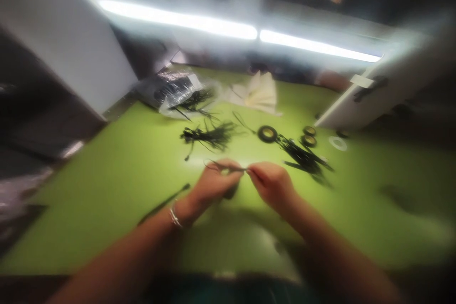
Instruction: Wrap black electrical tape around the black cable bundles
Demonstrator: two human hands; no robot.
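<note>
My left hand, with a bracelet at the wrist, pinches a thin black wire. A curved stretch of the wire sticks out beyond the thumb on the left. My right hand is closed, its fingertips almost meeting the left ones at the wire's other end. What lies inside the right fingers is hidden. Beyond the hands rests a bundle of black wires. To the right are another bundle of black cables and a black tape roll. A single black cable lies beside my left forearm.
A green table spans the view. At the back are a clear plastic bag with dark wires and some cream paper. Smaller tape rolls and a white ring sit at right. White panels flank the table.
</note>
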